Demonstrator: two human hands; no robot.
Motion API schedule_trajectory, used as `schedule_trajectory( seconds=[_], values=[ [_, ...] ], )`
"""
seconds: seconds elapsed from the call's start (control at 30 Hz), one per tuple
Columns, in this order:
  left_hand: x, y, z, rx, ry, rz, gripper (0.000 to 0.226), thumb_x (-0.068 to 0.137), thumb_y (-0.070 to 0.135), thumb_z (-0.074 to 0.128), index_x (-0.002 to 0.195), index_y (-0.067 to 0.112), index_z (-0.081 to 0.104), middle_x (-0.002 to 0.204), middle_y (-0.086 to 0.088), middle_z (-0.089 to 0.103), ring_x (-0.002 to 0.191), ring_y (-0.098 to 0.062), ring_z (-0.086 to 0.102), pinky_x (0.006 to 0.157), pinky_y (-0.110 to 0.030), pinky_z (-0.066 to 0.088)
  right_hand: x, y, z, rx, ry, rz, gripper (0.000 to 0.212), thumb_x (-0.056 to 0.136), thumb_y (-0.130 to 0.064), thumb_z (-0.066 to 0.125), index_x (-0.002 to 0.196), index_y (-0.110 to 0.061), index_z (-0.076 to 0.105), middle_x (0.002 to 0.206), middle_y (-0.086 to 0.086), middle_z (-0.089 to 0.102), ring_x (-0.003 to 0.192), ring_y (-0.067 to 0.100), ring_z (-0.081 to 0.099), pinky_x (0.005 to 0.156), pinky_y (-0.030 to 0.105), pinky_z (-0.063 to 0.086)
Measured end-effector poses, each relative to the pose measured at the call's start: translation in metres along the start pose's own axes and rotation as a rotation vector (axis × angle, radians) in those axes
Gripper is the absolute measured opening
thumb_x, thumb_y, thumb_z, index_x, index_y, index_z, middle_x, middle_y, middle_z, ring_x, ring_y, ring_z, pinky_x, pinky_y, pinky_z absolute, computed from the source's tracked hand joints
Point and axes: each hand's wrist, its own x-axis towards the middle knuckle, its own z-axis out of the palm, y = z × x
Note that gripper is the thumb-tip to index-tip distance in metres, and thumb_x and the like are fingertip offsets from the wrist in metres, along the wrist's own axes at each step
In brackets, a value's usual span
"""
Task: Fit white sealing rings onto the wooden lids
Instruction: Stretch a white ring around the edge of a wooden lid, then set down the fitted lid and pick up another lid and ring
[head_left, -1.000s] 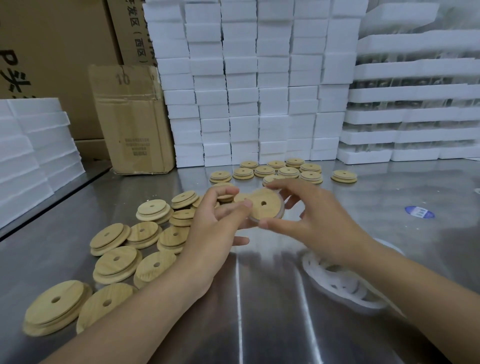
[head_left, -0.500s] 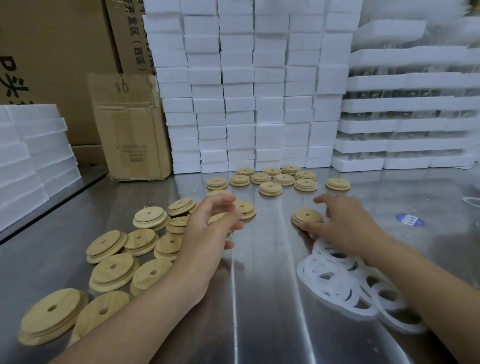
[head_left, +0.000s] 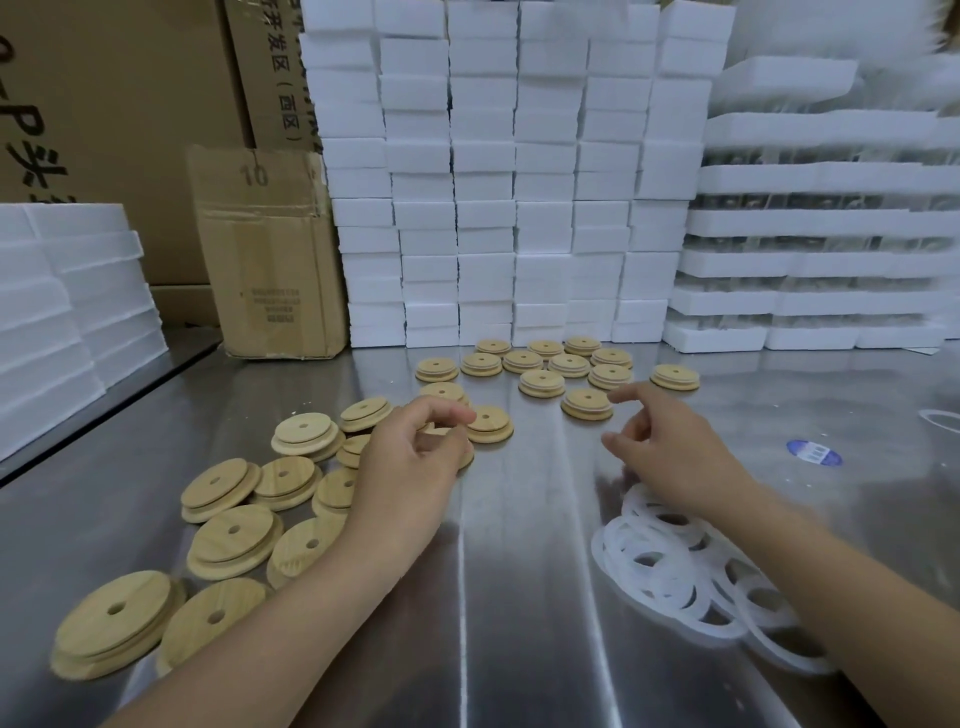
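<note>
Several bare wooden lids (head_left: 234, 540), each with a centre hole, lie scattered on the left of the steel table (head_left: 519, 649). My left hand (head_left: 415, 462) hovers over their far end with loosely curled fingers, the fingertips near one lid (head_left: 488, 423); a lid lies partly hidden under the hand. A group of lids (head_left: 540, 382) sits in rows at the back. My right hand (head_left: 670, 452) is empty, fingers relaxed, just behind a single lid (head_left: 587, 404) and above a heap of white sealing rings (head_left: 675, 566).
A wall of white foam blocks (head_left: 519, 182) and foam trays (head_left: 810, 223) closes the back. A cardboard box (head_left: 270, 260) stands back left, with more foam (head_left: 67, 312) along the left edge. A blue sticker (head_left: 813, 452) and one stray ring (head_left: 940, 418) lie at the right.
A second ago both hands held one lid in the air. My right hand set it down by the back group and drew back over the rings; my left hand dropped to the loose lids.
</note>
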Motion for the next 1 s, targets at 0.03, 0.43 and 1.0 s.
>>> schedule_trajectory(
  seconds=[0.03,0.43,1.0],
  values=[
    [0.000,-0.002,-0.001,0.117,-0.026,0.051,0.026,0.098,0.008,0.067,0.093,0.033,0.074,0.105,0.010,0.074,0.082,-0.005,0.066,0.064,-0.009,0.043,0.000,0.001,0.001,-0.015,-0.009,-0.004,0.034,0.097,-0.023,0.069,0.128,-0.030,0.058,0.082,-0.001,0.071,0.079,0.016,0.070,0.066,0.026,0.049],
    [-0.005,-0.016,-0.007,0.929,-0.235,0.241,0.043,0.102,0.040,0.056,0.144,0.034,0.053,0.146,0.017,0.052,0.137,-0.009,0.040,0.105,-0.028,0.036,0.019,0.024,0.016,-0.439,-0.233,-0.070,0.060,0.108,-0.053,0.040,0.163,-0.043,0.019,0.164,-0.001,0.043,0.158,0.034,0.023,0.125,0.050,0.019],
    [-0.003,-0.016,0.000,1.068,-0.200,0.264,0.047,0.101,0.048,0.049,0.145,0.031,0.055,0.137,0.009,0.050,0.134,-0.015,0.042,0.110,-0.034,0.034,0.029,0.017,0.017,-0.357,-0.106,-0.095,0.054,0.104,-0.055,0.047,0.155,-0.040,0.038,0.152,0.002,0.057,0.143,0.030,0.047,0.119,0.048,0.030]
  ],
)
